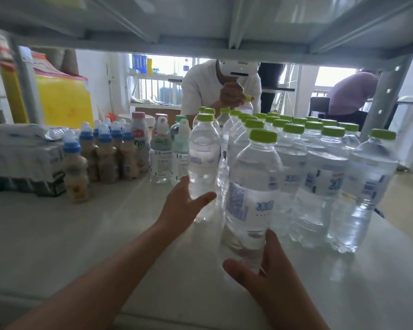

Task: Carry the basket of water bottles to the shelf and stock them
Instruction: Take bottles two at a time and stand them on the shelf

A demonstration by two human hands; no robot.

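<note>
Several clear water bottles with green caps [320, 163] stand in rows on the white shelf board [81, 234]. My left hand [184, 206] wraps the lower part of one upright water bottle [203, 158] at the left front of the rows, thumb in front and fingers behind. My right hand [272, 270] grips the base of the nearest water bottle [253, 198], which leans slightly and sits at the front of the group. No basket is in view.
Left of the water stand two sport-cap bottles [161, 158], several brown drinks with blue caps [105, 158] and a wrapped pack [22, 153]. The upper shelf [200, 25] hangs low overhead. Across the shelf a person in white [200, 86] touches a bottle.
</note>
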